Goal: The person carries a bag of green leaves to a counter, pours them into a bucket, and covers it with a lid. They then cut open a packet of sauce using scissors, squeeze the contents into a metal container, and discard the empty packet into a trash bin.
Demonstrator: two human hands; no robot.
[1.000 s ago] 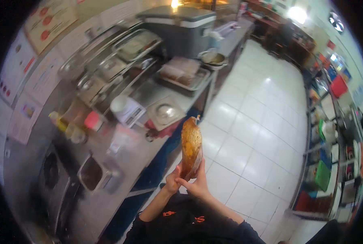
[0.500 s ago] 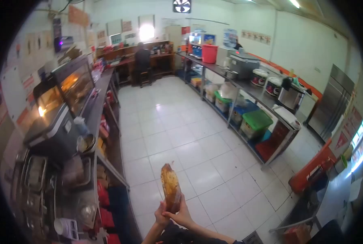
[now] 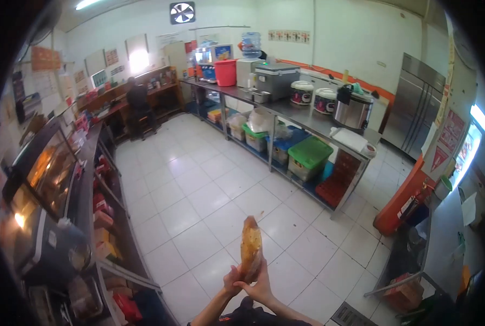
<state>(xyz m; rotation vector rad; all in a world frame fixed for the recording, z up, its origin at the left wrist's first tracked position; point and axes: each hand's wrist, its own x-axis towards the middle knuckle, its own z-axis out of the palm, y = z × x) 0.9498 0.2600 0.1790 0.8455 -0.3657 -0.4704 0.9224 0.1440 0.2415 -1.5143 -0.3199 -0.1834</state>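
Upright in front of my body, over the tiled floor, is a long golden-brown piece of food, like a filled bread roll. Its lower part seems to have a clear wrapper around it; the exact kind is hard to tell. My left hand closes on its lower left side. From the right, my right hand wraps its lower end, the thumb reaching across toward the left hand. The palms hide the bottom of the food. Both forearms come up from the lower edge of the view.
A lit glass food warmer stands along the left counter. On the right, a long steel table carries rice cookers, a grey cooler box and a red bucket. Lidded bins fill its shelf. A person sits at the back desk.
The view has turned to the right, so the room has shifted leftward and more of the right side shows. Both hands still hold the food, now slightly right of the middle.
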